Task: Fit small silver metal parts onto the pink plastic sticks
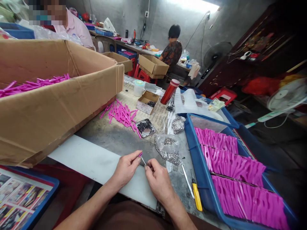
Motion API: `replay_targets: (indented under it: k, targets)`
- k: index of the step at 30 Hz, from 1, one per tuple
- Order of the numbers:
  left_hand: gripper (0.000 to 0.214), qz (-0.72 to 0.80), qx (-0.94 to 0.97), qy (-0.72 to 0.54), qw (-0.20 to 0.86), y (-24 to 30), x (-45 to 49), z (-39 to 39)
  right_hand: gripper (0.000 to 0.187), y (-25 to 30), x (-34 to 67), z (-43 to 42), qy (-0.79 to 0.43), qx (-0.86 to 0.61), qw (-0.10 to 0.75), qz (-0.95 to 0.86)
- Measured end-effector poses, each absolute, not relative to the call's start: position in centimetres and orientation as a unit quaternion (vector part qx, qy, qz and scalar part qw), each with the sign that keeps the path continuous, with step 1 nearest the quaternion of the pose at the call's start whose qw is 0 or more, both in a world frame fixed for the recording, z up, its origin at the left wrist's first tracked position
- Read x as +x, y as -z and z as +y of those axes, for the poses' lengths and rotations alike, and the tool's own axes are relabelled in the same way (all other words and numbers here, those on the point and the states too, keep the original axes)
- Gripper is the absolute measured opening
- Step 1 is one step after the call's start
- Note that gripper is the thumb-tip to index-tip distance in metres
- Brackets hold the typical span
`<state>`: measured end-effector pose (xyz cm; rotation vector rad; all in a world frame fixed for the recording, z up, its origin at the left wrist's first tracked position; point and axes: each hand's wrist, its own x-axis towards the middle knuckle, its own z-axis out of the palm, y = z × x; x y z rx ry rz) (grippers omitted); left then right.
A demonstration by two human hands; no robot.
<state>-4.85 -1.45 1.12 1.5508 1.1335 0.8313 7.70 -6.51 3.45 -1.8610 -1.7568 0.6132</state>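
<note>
My left hand (pixel 125 168) is closed, its thumb and forefinger pinching a small magenta piece (pixel 140 154). From that piece a thin metal rod (pixel 143 160) runs to my right hand (pixel 158 180), where the closed fingers grip its other end. Whether the rod sits in the piece or only touches it, I cannot tell. Both hands are over a pale board (pixel 96 158) at the table's near edge. Beyond them lie a heap of magenta sticks (pixel 122 113), a small tray of dark pins (pixel 145 127) and a clear bag with small metal parts (pixel 169 142).
A large cardboard box (pixel 62 111) with magenta sticks stands left. At right is a blue crate (pixel 203 187) with rows of magenta pieces, beside a yellow-handled screwdriver (pixel 197 196) and white tweezers-like tool (pixel 187 180). A red flask (pixel 169 92) stands farther back. Two people sit beyond.
</note>
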Motion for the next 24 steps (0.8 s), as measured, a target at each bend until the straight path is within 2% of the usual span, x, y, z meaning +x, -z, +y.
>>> replay_targets:
  k: [24]
  targets:
    - [0.03, 0.483, 0.643, -0.353, 0.478, -0.76, -4.65, -1.57, 0.013, -3.43, 7.54, -6.31, -0.222, -0.696, 0.252, -0.635]
